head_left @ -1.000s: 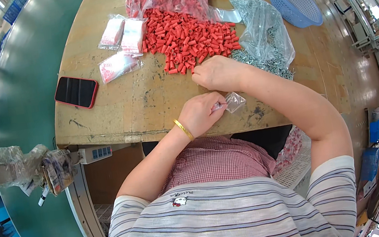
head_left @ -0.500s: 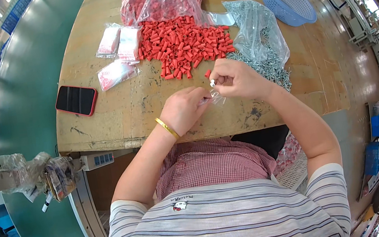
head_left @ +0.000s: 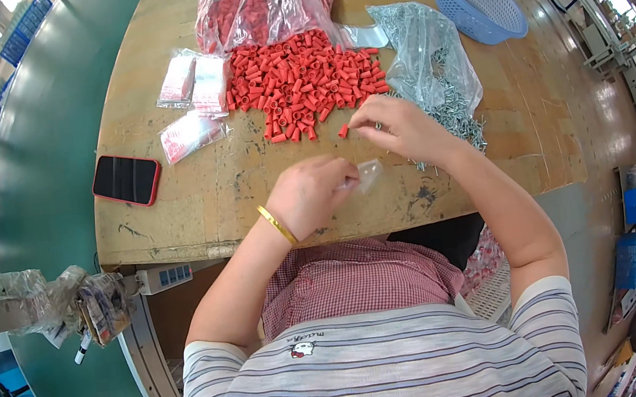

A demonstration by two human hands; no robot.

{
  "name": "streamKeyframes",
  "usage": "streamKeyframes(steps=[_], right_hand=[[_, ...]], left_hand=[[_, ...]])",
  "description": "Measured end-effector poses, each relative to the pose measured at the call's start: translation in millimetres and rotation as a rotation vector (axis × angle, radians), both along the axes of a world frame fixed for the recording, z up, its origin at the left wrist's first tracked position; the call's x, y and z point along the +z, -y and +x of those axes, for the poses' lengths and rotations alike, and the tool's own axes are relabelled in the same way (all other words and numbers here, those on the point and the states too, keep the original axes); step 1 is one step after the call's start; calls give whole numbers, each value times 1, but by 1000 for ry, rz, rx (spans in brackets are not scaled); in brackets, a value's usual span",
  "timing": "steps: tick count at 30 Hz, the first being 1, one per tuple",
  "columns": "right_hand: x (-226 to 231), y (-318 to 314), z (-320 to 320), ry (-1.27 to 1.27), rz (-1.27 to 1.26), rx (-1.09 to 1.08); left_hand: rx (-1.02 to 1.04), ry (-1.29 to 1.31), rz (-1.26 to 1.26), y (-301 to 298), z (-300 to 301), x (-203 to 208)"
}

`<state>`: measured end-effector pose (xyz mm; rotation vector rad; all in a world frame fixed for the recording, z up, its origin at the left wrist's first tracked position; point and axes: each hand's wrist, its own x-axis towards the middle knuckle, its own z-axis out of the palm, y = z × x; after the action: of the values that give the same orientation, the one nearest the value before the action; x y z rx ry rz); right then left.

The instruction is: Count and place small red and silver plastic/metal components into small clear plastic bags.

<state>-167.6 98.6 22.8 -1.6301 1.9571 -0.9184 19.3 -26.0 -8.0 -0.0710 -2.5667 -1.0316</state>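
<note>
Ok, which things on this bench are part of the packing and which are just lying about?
In use: small clear plastic bag in left hand; loose red plastic caps; silver metal screws by right hand.
Lying about: black phone; blue plastic basket.

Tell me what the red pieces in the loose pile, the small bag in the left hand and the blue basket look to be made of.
Red pieces: likely moulded plastic, matt, uniform in colour and shape.
Small bag, pinched by the left hand: thin clear plastic film; the table shows through it, with glossy creases.
Blue basket: probably plastic, with an even colour and an open mesh wall.
</note>
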Motion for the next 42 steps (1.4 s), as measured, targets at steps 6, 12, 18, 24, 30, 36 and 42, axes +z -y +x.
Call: streamKeyframes(steps=[6,12,18,24,30,36,42], right_hand=[[-42,30,-2,-742,-159,264],[-35,58,3,-835,-193,228],[-44,64,5,-805,-112,153],[16,7,27,-16,-47,-14],[15,-20,31,-102,-100,-48],[28,-33,35,101,-12,-254],[-1,-40,22,-159,-244,-70]], left_hand=[[20,47,176,-10,9,-21],[86,60,319,-10,8,-29],[95,19,329,-6,7,-33],[146,22,107,8,6,-21],[81,-70,7,3,-7,-1],[51,-2,-74,-3,-14,9],[60,-53,-104,-6,-18,11]])
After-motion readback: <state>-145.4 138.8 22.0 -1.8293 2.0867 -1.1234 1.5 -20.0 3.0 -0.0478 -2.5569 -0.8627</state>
